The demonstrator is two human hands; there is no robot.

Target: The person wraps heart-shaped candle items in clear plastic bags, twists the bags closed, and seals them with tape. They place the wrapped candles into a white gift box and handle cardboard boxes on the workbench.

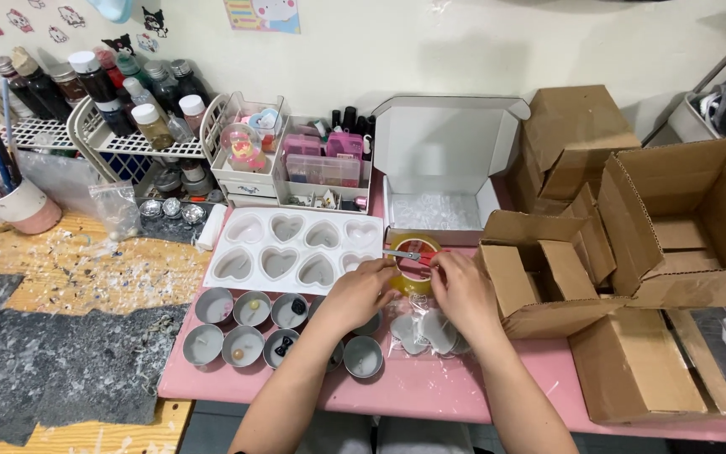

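Note:
Both my hands meet over a roll of clear tape in a dispenser (412, 252) on the pink table (430, 387). My left hand (359, 294) grips the roll's near left side. My right hand (464, 290) pinches at its right side, fingers by the red cutter. Under my right hand lies a clear bag of pale heart-shaped pieces (418, 332). A white silicone mould with heart cavities (291, 248) lies just left of the tape. Small round grey cups (249, 324) with bits inside sit in front of the mould, partly hidden by my left forearm.
An open white mailer box (443, 168) stands behind the tape. Several brown cardboard boxes (632, 244) crowd the right side. Bottles on a white rack (119, 109), small drawer organisers (296, 160) and a mug with brushes (10, 202) line the back left. A grey mat (60, 370) covers the wooden surface.

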